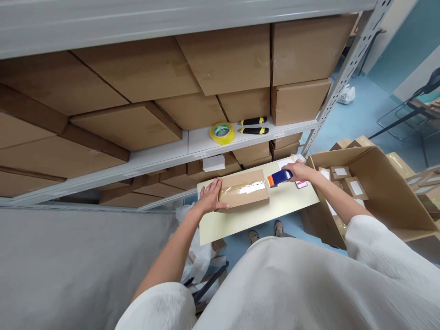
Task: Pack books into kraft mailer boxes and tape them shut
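Note:
On the pale board (220, 226) in front of me lies a closed cardboard box (240, 200), with shiny clear tape and a white strip along its top. My left hand (210, 196) grips the box's left end, fingers over the top and thumb along the near side. A blue tape dispenser with an orange front (280, 178) is in my right hand (298, 171), fingers wrapped round it. The dispenser's orange end is at the box's right end; I cannot tell whether it touches. A phone (301, 184) lies partly hidden below my right hand.
Ahead, a metal shelf (197, 147) carries stacked cartons (227, 55), a yellow tape roll (222, 133) and two utility knives (253, 126). A large open carton (388, 192) with small labelled boxes stands at right. White plastic bags (197, 252) are below left.

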### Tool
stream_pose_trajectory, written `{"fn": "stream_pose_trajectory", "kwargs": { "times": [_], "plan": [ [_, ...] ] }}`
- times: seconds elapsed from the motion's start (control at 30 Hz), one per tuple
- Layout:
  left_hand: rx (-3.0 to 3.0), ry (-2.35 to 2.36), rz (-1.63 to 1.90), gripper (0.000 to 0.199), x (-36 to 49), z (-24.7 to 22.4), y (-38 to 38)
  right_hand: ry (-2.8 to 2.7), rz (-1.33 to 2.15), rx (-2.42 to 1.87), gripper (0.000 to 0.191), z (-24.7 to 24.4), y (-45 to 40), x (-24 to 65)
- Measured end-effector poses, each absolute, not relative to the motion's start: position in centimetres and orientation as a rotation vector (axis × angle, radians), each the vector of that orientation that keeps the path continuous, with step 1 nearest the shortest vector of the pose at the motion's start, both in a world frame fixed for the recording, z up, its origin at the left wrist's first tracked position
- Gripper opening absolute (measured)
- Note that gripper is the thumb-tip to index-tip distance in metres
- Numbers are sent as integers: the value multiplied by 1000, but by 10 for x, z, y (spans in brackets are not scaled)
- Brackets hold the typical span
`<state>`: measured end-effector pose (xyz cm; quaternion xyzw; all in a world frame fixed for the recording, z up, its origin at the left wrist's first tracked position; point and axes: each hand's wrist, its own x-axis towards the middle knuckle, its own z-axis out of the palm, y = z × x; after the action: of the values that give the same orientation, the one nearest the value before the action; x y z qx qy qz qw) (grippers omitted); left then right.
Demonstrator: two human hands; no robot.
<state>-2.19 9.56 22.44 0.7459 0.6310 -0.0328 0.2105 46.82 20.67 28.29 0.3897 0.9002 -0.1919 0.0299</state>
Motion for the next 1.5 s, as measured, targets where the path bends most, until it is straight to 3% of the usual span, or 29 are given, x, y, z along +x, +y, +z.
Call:
{"fn": "stream_pose_trajectory", "kwargs": {
  "times": [0.4,0.57,0.9,1.2,1.5],
  "plan": [
    [2117,1668,-6,147,-21,219,101,2683,-586,1144,42,301,234,424],
    [2119,1661,-14,147,-12,224,100,2609,-601,1140,34,264,224,402],
    [2075,1713,19,145,-16,219,95,2310,-836,1654,55,206,214,464],
    [2062,1710,30,145,-15,217,92,2268,-685,1946,47,136,118,440],
    [2043,1701,80,146,-14,216,91,2168,-646,1933,47,114,100,434]
  ]
}}
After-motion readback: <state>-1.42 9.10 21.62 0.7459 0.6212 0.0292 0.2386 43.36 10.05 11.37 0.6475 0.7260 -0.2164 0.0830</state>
